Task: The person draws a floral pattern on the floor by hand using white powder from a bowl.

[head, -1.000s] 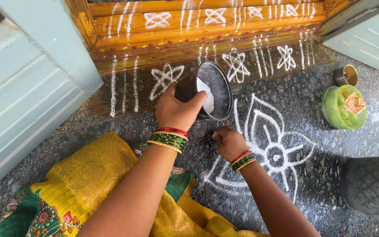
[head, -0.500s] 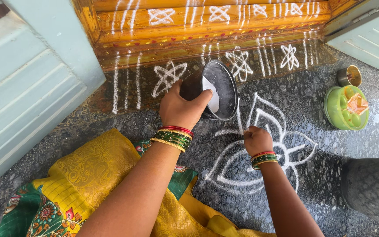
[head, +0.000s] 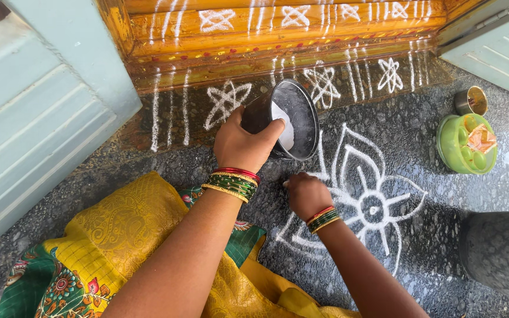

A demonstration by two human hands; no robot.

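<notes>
Flower [head: 367, 200] in white powder on stone floor [head: 443, 247], just right of right hand [head: 306, 194]. Tilted steel bowl [head: 287, 121] clasped in left hand [head: 240, 144], above. Right grip pinched at floor, contents unseen.

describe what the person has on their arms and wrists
Both forearms are bare, with no sleeves in view. The left hand has a stack of bangles at the wrist: red at the top, then green with gold edging. The right hand wears a thinner stack in red, green and gold. No rings or watch are visible.
</notes>
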